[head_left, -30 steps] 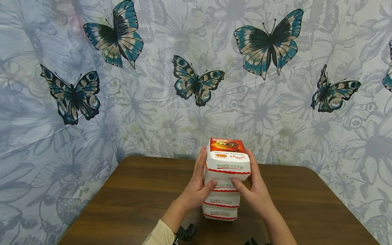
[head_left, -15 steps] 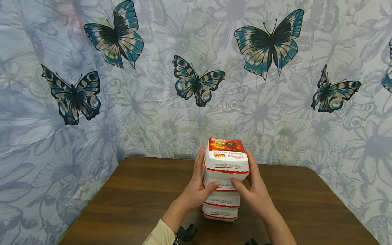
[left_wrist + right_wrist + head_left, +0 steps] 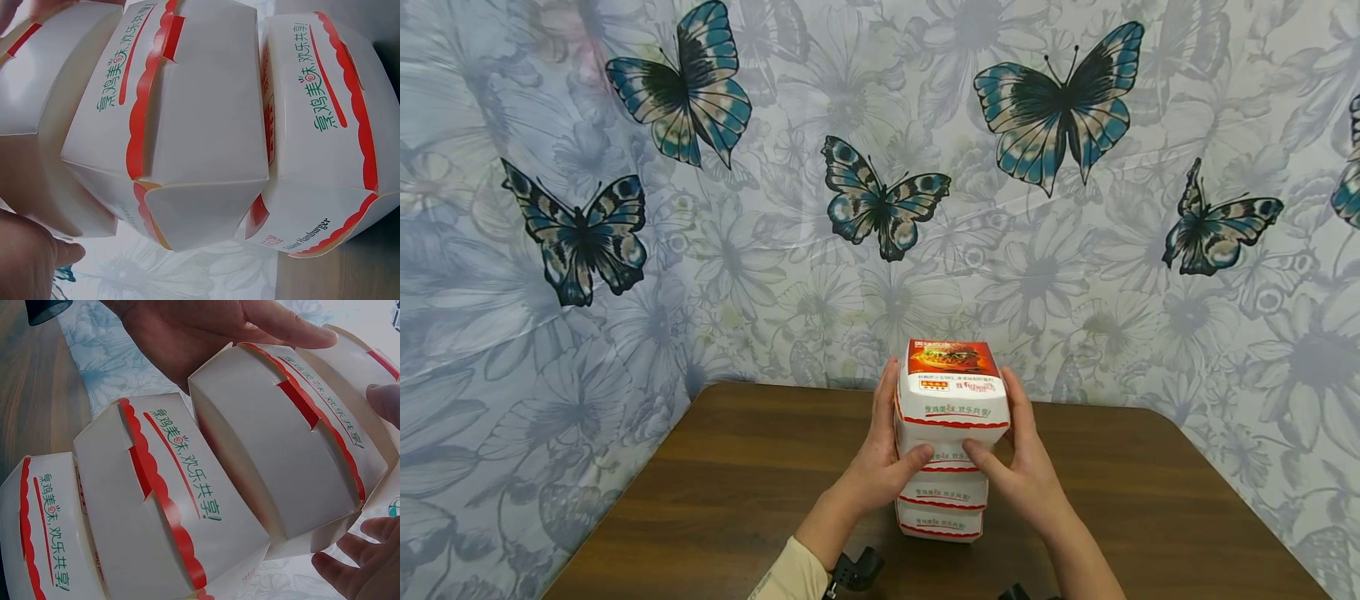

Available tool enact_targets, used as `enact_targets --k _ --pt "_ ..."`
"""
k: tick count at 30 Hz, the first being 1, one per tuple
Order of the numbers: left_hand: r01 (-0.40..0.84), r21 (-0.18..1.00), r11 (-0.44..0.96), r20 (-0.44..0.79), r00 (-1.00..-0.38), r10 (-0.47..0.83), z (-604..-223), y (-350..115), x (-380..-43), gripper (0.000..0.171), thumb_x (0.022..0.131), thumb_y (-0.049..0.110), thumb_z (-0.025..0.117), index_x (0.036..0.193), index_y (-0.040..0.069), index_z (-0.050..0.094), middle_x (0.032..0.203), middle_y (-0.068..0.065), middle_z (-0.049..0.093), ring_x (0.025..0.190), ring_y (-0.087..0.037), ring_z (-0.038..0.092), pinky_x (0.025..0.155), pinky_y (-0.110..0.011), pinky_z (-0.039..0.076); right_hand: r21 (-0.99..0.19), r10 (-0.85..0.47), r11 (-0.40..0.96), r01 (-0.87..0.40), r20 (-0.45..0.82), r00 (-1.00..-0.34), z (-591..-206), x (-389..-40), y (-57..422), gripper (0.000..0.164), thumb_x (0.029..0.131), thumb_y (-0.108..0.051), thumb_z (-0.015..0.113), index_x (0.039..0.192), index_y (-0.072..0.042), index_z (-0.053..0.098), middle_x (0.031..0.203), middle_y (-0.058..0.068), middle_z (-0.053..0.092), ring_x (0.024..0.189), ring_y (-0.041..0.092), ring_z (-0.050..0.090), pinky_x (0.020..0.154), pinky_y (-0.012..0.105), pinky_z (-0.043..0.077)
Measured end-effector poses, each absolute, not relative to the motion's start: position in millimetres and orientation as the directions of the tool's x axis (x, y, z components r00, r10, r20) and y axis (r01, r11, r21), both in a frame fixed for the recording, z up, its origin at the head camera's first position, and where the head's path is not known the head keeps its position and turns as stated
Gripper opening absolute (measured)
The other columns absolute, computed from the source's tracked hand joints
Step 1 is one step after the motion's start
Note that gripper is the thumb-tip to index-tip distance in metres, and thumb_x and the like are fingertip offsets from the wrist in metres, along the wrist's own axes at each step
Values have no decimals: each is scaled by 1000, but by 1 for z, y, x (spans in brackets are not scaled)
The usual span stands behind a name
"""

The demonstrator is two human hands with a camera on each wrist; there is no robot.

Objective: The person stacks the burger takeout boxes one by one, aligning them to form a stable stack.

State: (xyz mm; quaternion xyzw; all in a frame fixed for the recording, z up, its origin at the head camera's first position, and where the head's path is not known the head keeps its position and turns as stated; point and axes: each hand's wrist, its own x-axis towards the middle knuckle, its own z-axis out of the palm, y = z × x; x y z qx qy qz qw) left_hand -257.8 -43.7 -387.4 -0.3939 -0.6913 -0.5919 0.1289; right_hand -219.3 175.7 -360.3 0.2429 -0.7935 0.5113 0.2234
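White-and-red hamburger boxes stand in a tall stack on the table, their printed fronts towards me. The top hamburger box point(image 3: 955, 404), with a burger picture on its lid, sits slightly larger in view above the lower boxes point(image 3: 942, 493). My left hand point(image 3: 876, 467) grips the upper stack from the left, fingers up along the side and thumb on the front. From the right, my right hand point(image 3: 1030, 467) holds it likewise, thumb angled inward. The left wrist view shows the box sides point(image 3: 206, 119) close up; the right wrist view shows my left hand point(image 3: 187, 337) across the boxes.
The brown wooden table point(image 3: 745, 475) spreads to both sides of the stack. Behind it hangs a floral wall covering point(image 3: 1037, 267) with butterflies. A black wrist device point(image 3: 859, 569) is strapped by the cream sleeve point(image 3: 793, 575).
The top hamburger box has shifted slightly left and turned a little, so its front sits squarer to me. Both hands stay nearly in place; the lower boxes have not moved.
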Motion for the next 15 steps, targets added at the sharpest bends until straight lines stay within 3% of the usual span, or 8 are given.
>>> enact_targets --k 9,15 --pt "714 698 -48 670 -628 395 -387 -44 -257 100 96 19 66 160 17 -12 167 6 -10 150 -22 19 121 -42 27 -718 -162 353 -600 584 -795 -361 -218 177 102 88 -4 71 161 -32 6 147 -7 40 125 5 43 100 20 36" --pt "707 706 -44 662 -636 395 -388 -44 -256 100 96 21 65 160 20 -12 167 -3 -8 149 -20 19 120 -43 28 -730 -159 348 -589 573 -804 -362 -217 177 102 88 -5 72 160 -33 6 148 -8 39 130 5 40 102 19 33"
